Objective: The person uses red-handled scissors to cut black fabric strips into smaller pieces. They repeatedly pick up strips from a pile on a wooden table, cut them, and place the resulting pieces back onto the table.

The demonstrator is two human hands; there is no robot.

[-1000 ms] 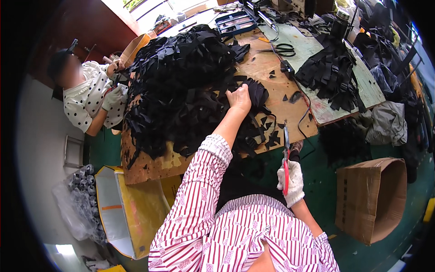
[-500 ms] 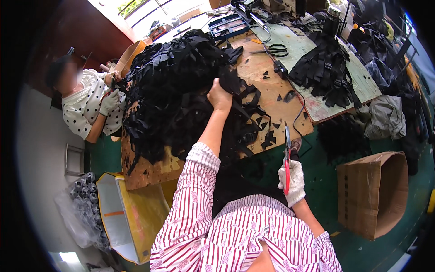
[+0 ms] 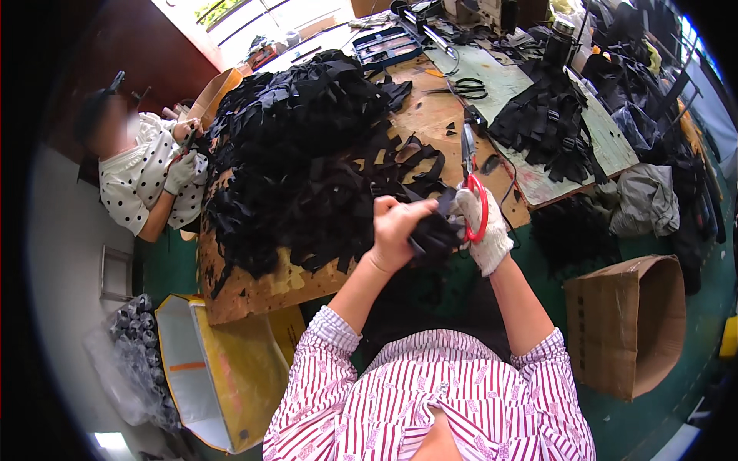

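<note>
My bare left hand point(image 3: 396, 230) is closed on a bunch of black webbing straps point(image 3: 432, 240) at the table's near edge. My right hand point(image 3: 486, 234), in a white knit glove, grips red-handled scissors point(image 3: 477, 207) whose blades point away over the tabletop. Its fingers are right beside the straps, possibly touching them; the contact is partly hidden. Beyond my left hand a big heap of black straps point(image 3: 300, 115) covers much of the wooden table point(image 3: 430, 107). More loose black pieces lie between the heap and my hands.
At the left a person in a polka-dot top point(image 3: 127, 184) works with a gloved hand. Black-handled scissors point(image 3: 465, 88) and a blue tray point(image 3: 388, 46) lie on the table. An open cardboard box point(image 3: 603, 330) stands right, a yellow bin point(image 3: 238, 369) left, black straps point(image 3: 550, 123) on the pale board.
My left hand has come back from the heap toward me, bringing a bunch of straps. My right hand has risen with the scissors to meet it at the table's edge.
</note>
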